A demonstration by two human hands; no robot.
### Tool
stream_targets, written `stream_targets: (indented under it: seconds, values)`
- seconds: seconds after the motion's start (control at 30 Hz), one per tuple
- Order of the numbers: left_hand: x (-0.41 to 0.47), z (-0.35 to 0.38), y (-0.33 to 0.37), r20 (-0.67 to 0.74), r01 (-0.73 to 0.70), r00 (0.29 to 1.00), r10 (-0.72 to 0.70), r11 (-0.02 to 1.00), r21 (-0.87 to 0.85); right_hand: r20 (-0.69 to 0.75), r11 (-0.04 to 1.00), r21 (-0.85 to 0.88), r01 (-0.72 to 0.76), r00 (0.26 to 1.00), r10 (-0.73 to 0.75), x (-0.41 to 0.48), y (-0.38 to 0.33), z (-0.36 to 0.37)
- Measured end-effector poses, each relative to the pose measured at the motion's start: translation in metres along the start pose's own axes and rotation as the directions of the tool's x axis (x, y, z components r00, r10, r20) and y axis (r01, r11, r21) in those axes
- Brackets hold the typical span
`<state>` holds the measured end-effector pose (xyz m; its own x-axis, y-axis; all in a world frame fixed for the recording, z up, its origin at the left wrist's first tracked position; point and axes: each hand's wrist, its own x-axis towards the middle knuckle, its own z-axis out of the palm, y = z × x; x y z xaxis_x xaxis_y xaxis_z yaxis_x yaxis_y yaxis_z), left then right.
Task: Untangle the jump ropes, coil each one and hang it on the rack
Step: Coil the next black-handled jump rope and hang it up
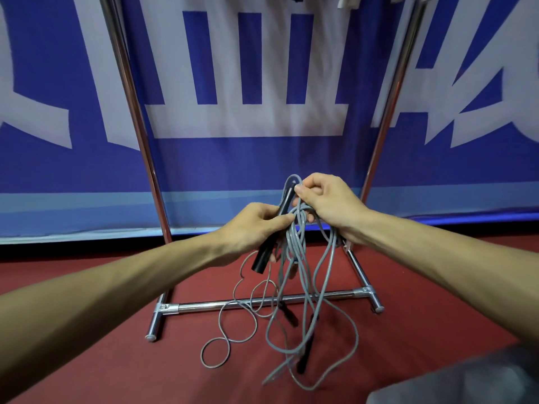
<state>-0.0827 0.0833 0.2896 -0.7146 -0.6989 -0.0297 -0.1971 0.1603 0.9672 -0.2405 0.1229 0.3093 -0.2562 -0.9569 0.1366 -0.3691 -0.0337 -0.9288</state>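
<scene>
A tangle of grey jump ropes hangs between my hands and trails in loops onto the red floor. My left hand grips a black handle that runs up and to the right through the fist. My right hand pinches a grey loop at the top of the knot, just right of the handle's upper end. Two more black handles dangle low among the loops. The chrome rack stands right behind the ropes, with its base bar on the floor and two uprights rising out of view.
A blue and white banner covers the wall behind the rack. The rack's feet jut toward me on the red floor. A grey cloth-covered shape fills the lower right corner.
</scene>
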Motion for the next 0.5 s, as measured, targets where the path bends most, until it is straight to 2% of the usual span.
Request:
stream_targets:
  seconds: [0.13,0.33,0.4,0.5]
  values:
    - [-0.001,0.003,0.004,-0.054,0.048,0.998,-0.044,0.997,0.067,0.014,0.992,-0.101,0.077,0.997,-0.076,-0.005,-0.001,0.002]
    - [0.007,-0.004,-0.012,-0.196,0.181,0.965,-0.173,0.983,0.022,0.006,0.957,-0.256,0.138,0.99,-0.141,-0.004,-0.008,0.001]
    - [0.008,-0.014,-0.019,-0.279,0.221,0.939,-0.199,0.974,0.047,0.016,0.97,-0.215,0.11,0.994,-0.109,-0.004,-0.007,-0.003]
    - [0.009,-0.031,-0.03,-0.36,0.285,0.905,-0.225,0.951,0.122,0.088,0.999,-0.035,0.029,0.996,-0.025,-0.007,-0.005,-0.003]
